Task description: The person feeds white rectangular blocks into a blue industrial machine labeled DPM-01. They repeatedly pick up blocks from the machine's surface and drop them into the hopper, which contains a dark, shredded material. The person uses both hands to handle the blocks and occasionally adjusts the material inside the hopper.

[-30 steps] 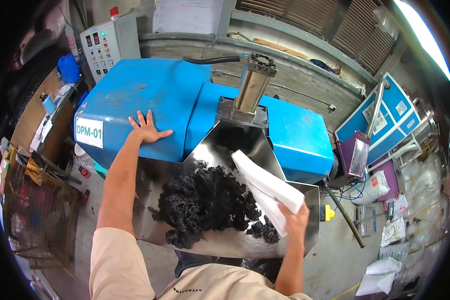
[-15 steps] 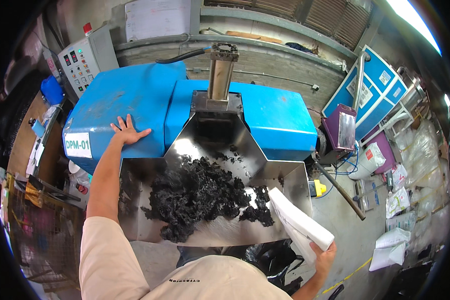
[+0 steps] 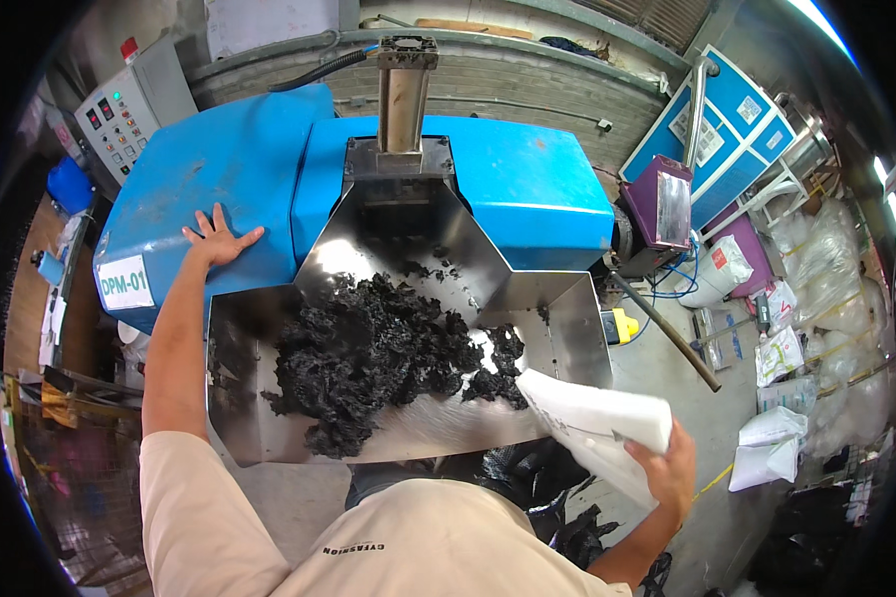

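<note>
My left hand [image 3: 221, 240] rests flat on the blue machine cover [image 3: 234, 164], fingers spread. In my right hand [image 3: 673, 466] is one end of a white bag [image 3: 597, 418], which looks folded or flattened. Its other end lies over the right front edge of the metal hopper tray [image 3: 558, 343], close to the black material. Shredded, clumpy black material [image 3: 368, 343] is heaped in the tray's middle and left, with a smaller clump on the right. Loose bits cling near the chute below the metal cylinder [image 3: 404, 109].
A control cabinet [image 3: 119, 119] stands at the far left. A metal bar [image 3: 672, 338] sticks out beside a yellow foot pedal [image 3: 622, 325] at the right. White sacks [image 3: 767, 448] and clear plastic bags [image 3: 846, 298] lie on the right. Black plastic bags [image 3: 582, 532] sit below the tray.
The view has shifted, so the machine appears higher and further left. My right hand has lifted the held end of the white bag slightly. My left hand stays on the blue cover.
</note>
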The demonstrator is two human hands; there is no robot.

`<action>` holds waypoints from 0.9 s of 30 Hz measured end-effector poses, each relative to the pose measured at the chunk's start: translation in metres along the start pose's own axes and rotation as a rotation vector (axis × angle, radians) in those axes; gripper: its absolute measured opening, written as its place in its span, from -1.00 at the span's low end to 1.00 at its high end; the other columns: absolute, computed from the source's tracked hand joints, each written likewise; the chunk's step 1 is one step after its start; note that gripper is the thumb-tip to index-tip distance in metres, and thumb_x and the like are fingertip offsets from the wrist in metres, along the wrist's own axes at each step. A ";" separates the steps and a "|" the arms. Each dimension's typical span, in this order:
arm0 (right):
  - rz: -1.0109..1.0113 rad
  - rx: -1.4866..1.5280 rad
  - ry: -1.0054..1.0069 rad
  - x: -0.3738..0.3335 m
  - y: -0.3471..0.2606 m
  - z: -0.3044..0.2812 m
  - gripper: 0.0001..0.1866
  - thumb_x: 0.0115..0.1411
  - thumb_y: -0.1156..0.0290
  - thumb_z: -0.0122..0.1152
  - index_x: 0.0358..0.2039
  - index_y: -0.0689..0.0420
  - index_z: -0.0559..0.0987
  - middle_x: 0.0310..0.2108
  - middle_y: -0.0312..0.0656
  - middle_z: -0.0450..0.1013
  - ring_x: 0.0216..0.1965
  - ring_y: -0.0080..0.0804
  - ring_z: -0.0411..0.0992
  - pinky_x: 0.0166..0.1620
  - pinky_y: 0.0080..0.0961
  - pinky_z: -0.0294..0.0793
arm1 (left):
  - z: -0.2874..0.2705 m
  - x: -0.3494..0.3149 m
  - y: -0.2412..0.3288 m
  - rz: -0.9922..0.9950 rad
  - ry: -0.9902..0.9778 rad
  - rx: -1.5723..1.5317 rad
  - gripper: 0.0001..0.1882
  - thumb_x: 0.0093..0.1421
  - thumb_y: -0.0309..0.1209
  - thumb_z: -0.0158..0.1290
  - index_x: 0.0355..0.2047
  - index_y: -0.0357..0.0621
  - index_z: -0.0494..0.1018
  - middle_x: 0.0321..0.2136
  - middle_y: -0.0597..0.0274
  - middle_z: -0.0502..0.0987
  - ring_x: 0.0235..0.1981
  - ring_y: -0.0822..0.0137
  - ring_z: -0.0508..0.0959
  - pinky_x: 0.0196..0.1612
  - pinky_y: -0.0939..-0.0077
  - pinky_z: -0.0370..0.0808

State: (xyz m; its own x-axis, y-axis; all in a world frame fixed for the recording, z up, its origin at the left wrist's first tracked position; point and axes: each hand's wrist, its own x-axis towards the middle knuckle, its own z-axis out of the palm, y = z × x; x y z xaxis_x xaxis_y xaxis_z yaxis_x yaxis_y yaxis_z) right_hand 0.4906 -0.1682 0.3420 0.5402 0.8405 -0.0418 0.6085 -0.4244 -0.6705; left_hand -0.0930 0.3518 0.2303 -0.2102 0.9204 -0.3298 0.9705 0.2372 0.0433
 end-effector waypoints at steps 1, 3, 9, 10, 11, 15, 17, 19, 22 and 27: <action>0.029 -0.029 0.032 0.007 -0.006 0.007 -0.47 0.10 0.47 0.55 0.10 0.25 0.62 -0.15 0.02 0.72 -0.11 -0.19 0.70 0.02 -0.30 0.61 | -0.001 0.000 -0.003 -0.004 0.006 -0.007 0.62 -0.01 0.80 -0.09 0.64 -0.12 -0.48 0.60 -0.41 -0.52 0.58 -0.46 -0.59 0.52 -0.44 -0.57; 0.075 -0.085 0.091 0.028 -0.008 0.028 -0.51 0.13 0.48 0.53 0.09 0.24 0.62 -0.14 0.03 0.72 -0.10 -0.16 0.71 0.02 -0.28 0.61 | -0.002 -0.003 -0.001 0.009 0.008 -0.033 0.61 0.00 0.79 -0.08 0.64 -0.13 -0.47 0.60 -0.42 -0.52 0.57 -0.48 -0.60 0.52 -0.44 -0.57; 0.151 0.026 0.006 0.055 -0.010 0.096 -0.59 0.21 0.44 0.45 0.05 0.28 0.59 -0.13 0.15 0.69 -0.17 -0.03 0.72 -0.12 -0.16 0.67 | -0.001 -0.008 0.005 0.021 0.005 -0.037 0.61 0.01 0.78 -0.08 0.64 -0.15 -0.47 0.59 -0.45 -0.53 0.56 -0.49 -0.64 0.49 -0.46 -0.62; 0.121 -0.022 -0.021 0.060 -0.020 0.105 -0.59 0.22 0.42 0.45 0.04 0.28 0.59 -0.13 0.16 0.69 -0.15 0.02 0.72 -0.11 -0.13 0.66 | -0.001 -0.009 0.005 0.032 -0.007 -0.036 0.61 0.01 0.78 -0.08 0.64 -0.17 -0.48 0.59 -0.46 -0.53 0.56 -0.47 -0.65 0.49 -0.46 -0.64; 0.091 -0.070 -0.046 0.067 -0.032 0.114 -0.59 0.23 0.39 0.45 0.02 0.29 0.58 -0.12 0.18 0.68 -0.14 0.06 0.71 -0.09 -0.10 0.65 | -0.003 -0.009 0.001 0.045 -0.020 -0.025 0.62 0.00 0.78 -0.08 0.63 -0.19 -0.48 0.59 -0.47 -0.54 0.56 -0.45 -0.66 0.48 -0.46 -0.66; -0.025 -0.255 -0.087 0.113 -0.111 0.165 -0.62 0.26 0.26 0.40 -0.09 0.32 0.58 -0.16 0.25 0.66 -0.05 0.28 0.62 0.03 -0.02 0.54 | -0.005 -0.013 -0.003 0.060 -0.028 -0.019 0.65 0.00 0.79 -0.08 0.62 -0.26 -0.49 0.59 -0.45 -0.54 0.57 -0.35 -0.71 0.45 -0.46 -0.73; -0.146 -0.253 -0.077 0.137 -0.140 0.195 -0.58 0.29 0.22 0.39 -0.08 0.33 0.57 -0.15 0.28 0.65 -0.03 0.33 0.60 0.04 0.02 0.53 | -0.004 -0.013 -0.002 0.050 -0.019 -0.029 0.64 0.01 0.78 -0.09 0.61 -0.29 -0.48 0.60 -0.40 -0.53 0.57 -0.32 -0.73 0.44 -0.47 -0.76; -0.227 -0.182 -0.026 0.160 -0.163 0.219 -0.55 0.34 0.17 0.35 -0.05 0.34 0.53 -0.18 0.36 0.63 -0.05 0.44 0.56 0.02 0.12 0.50 | -0.005 -0.013 0.003 0.059 -0.020 -0.029 0.63 0.03 0.78 -0.11 0.61 -0.30 -0.48 0.61 -0.35 -0.53 0.57 -0.30 -0.74 0.43 -0.49 -0.77; -0.305 0.144 0.107 0.172 -0.177 0.238 -0.63 0.39 0.29 0.34 0.01 0.30 0.49 -0.18 0.28 0.66 -0.12 0.24 0.66 -0.03 -0.05 0.57 | -0.010 -0.019 0.003 0.093 -0.045 -0.038 0.62 0.04 0.78 -0.13 0.61 -0.33 -0.46 0.62 -0.28 -0.53 0.57 -0.27 -0.74 0.41 -0.51 -0.79; -0.437 0.288 0.130 0.177 -0.167 0.211 -0.66 0.37 0.39 0.38 0.04 0.26 0.52 -0.14 0.06 0.68 -0.14 -0.13 0.67 -0.01 -0.27 0.57 | -0.010 -0.020 0.002 0.104 -0.052 -0.017 0.62 0.04 0.79 -0.15 0.61 -0.33 -0.44 0.63 -0.26 -0.51 0.57 -0.26 -0.75 0.41 -0.51 -0.80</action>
State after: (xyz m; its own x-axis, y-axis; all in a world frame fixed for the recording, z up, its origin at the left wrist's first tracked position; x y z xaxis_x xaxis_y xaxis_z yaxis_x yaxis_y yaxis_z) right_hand 0.3614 0.1222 0.2899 0.3507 0.8617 0.3667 0.6183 0.0810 -0.7817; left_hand -0.0883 0.3371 0.2461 -0.1020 0.9230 -0.3709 0.9844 0.1473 0.0960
